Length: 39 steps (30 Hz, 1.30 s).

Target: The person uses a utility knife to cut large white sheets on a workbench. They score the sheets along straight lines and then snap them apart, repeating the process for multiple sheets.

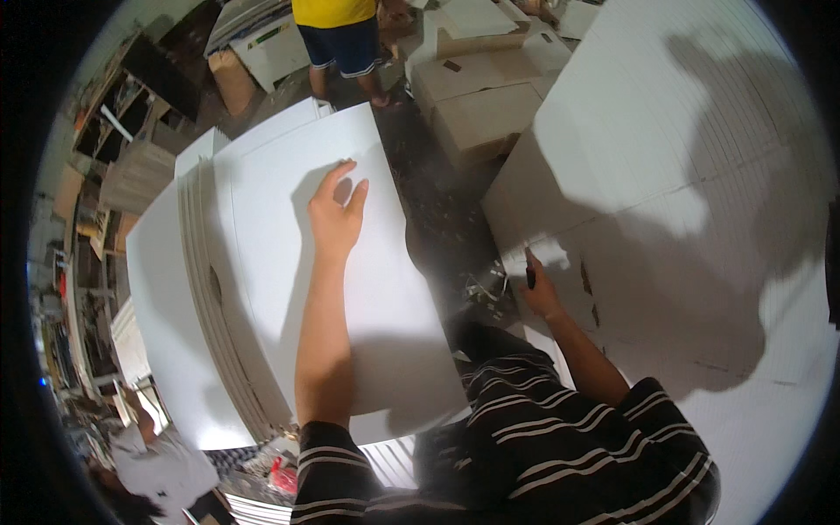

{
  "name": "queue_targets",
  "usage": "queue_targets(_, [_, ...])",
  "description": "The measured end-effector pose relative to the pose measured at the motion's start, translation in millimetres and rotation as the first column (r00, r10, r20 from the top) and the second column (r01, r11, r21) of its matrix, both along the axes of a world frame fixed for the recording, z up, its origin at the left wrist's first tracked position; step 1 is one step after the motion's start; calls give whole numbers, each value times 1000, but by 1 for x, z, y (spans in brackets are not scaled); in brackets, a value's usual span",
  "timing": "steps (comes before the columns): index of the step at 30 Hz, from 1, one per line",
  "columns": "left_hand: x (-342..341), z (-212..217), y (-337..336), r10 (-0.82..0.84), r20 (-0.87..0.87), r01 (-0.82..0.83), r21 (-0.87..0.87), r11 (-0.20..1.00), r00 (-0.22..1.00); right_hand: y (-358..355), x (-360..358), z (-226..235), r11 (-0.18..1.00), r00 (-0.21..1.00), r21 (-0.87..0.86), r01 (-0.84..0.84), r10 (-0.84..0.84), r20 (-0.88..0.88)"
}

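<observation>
My left hand [337, 210] reaches over a large white cardboard sheet [271, 289]. Its fingers are curved, with the thumb apart, and nothing is in them. The sheet lies beside a stack of folded cardboard edges [214, 289]. Off to the right, my right hand [541, 296] is closed around a small black-handled knife [530, 276], its thin tip pointing away from me. That hand is by the near left edge of another big white ribbed cardboard sheet [665, 236], partly in shadow. Most of the knife's handle is hidden by my fingers.
A dark floor gap [446, 227] with scattered scraps [490, 293] runs between the sheets. Cardboard boxes [481, 96] stand beyond it. A person in a yellow shirt [337, 12] stands at the far side; another in a pale shirt [166, 472] is at lower left. Cluttered shelves [87, 236] line the left.
</observation>
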<state>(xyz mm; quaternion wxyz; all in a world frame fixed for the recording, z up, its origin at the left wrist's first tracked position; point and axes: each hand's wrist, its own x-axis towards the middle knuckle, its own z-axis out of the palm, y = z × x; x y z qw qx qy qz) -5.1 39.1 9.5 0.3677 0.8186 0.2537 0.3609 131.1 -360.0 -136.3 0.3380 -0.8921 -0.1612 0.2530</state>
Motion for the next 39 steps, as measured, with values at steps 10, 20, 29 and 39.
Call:
queue_targets(10, [21,-6,51,382,-165,-314,331,890,909,99,56,87,803,670,405,438,10,-742])
queue_targets(20, [21,-4,49,388,-141,-360,190,913,911,319,130,108,616,847,584,-529,422,323])
queue_targets(29, [21,0,46,385,-115,-364,169,916,916,402,144,125,569,689,396,-720,519,506])
queue_targets(39, [21,0,45,396,-140,-366,196,910,908,404,135,125,506,608,367,-781,481,631])
